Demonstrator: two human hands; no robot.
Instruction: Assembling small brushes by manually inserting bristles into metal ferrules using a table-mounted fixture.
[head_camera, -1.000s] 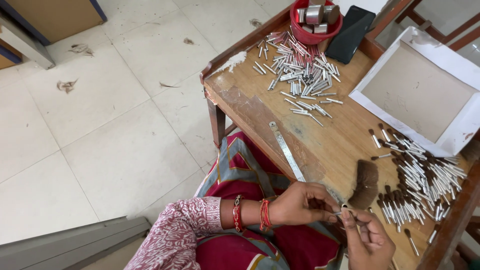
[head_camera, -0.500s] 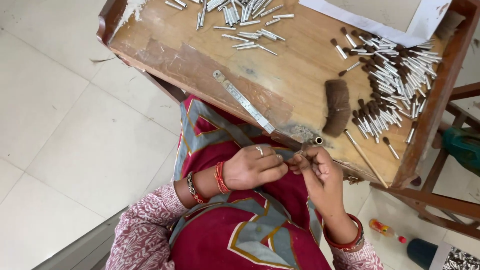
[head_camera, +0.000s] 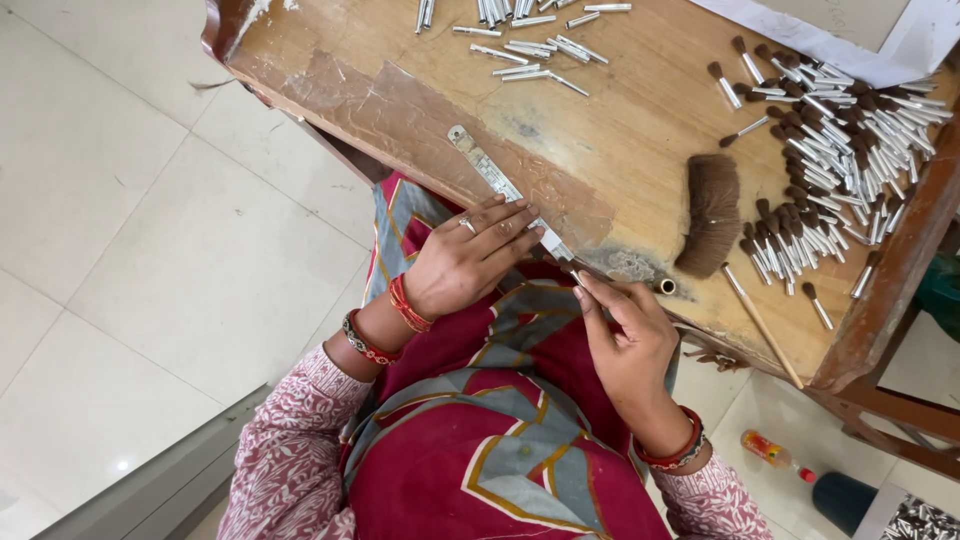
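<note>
The table of worn wood is the landmark. At its near edge, the left hand lies with fingers together and nearly straight, fingertips resting on the near end of a metal ruler that runs slantwise across the table; it clamps nothing. Right of it, just off the same edge, the right hand holds its fingers together and extended, tips close to the ruler's end; whether anything is pinched there cannot be told. A small brass ring sits at the edge beside that hand. Further right on the table lie a brown hair tuft, a thin stick and a heap of brush tips
</note>
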